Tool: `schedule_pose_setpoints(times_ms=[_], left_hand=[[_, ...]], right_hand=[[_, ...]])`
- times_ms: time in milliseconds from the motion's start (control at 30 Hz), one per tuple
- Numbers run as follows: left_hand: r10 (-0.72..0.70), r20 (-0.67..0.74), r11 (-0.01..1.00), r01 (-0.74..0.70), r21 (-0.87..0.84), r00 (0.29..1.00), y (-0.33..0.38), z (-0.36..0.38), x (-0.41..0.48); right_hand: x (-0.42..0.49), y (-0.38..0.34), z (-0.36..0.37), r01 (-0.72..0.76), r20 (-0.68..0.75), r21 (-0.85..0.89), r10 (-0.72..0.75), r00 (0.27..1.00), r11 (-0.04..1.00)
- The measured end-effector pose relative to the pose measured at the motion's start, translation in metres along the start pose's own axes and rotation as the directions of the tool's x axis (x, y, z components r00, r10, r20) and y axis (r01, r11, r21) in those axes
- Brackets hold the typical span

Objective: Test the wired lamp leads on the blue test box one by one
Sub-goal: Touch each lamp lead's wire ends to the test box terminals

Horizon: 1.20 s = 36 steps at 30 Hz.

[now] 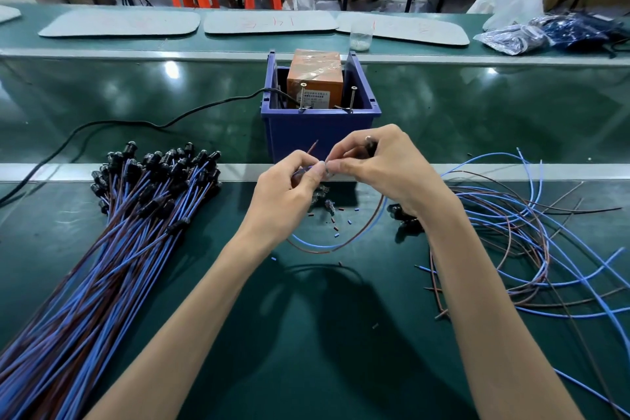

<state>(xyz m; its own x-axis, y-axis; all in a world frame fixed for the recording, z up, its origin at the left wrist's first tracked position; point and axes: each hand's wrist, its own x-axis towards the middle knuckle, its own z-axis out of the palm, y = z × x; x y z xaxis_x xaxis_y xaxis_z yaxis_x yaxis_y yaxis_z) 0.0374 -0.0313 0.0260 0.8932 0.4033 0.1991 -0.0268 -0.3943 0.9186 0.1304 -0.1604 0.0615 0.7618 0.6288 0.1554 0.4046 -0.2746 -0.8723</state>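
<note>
The left hand and right hand pinch one blue-and-brown wired lamp lead in curled fingers. It loops before the blue plastic test box.

Wire bundle runs off the bottom-left edge

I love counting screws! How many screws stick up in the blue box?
2. One long metal screw stands at the blue plastic box's front rim on the left, the other on the right. Others may hide inside.
</note>
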Motion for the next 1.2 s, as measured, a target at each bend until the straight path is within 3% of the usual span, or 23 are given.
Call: schedule_pose_setpoints(times_ms=[433, 800, 1200], left_hand=[[-0.022, -0.034, 0.989, 0.017, -0.147, 0.999, 0.006, 0.0, 0.0], [-0.042, -0.079, 0.993, 0.033, -0.116, 0.996, 0.012, -0.002, 0.0], [-0.043, -0.122, 0.991, 0.027, -0.13, 0.992, 0.016, -0.009, 0.002]], right_hand=[[0.001, -0.004, 0.009, 0.033, -0.034, -0.001, -0.033, 0.999, 0.999], [0.001, -0.006, 0.017, -0.069, -0.133, -0.001, 0.069, 0.989, 0.998], [0.001, -0.015, 0.024, -0.086, -0.211, 0.014, 0.087, 0.974, 0.996]])
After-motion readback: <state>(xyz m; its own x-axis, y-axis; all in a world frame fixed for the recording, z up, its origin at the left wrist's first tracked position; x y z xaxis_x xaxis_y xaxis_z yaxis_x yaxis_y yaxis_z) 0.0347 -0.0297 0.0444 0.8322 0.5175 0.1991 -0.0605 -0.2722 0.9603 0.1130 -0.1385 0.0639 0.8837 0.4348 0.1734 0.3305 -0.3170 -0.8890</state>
